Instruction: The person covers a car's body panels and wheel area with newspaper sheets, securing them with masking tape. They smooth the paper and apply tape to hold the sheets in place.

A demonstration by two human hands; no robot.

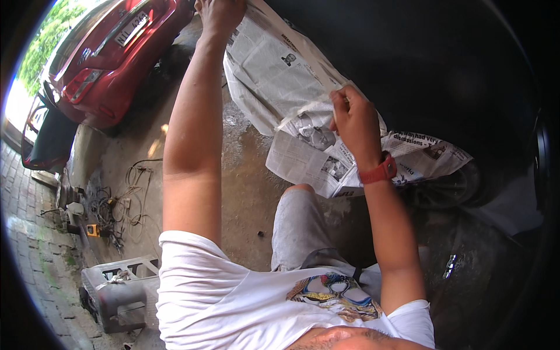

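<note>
Sheets of newspaper [280, 57] hang along the side of a dark car [415, 65], with a pale strip, apparently masking tape, along their upper edge. My right hand [356, 120], with a red watch on its wrist, has its fingers closed at the edge where two sheets meet. Something small and yellowish shows between those fingers, too hidden to name. Below it a lower newspaper sheet [306, 162] spreads in loose folds. My left hand [223, 17] reaches up to the paper's far end; the picture's top edge cuts off its fingertips.
A red car [118, 52] with an open door [50, 135] stands at the upper left. Tangled cables [131, 197] and a yellow tool [93, 230] lie on the concrete floor. A grey plastic stool [127, 293] is at my left. Under the newspaper shows a car wheel [446, 190].
</note>
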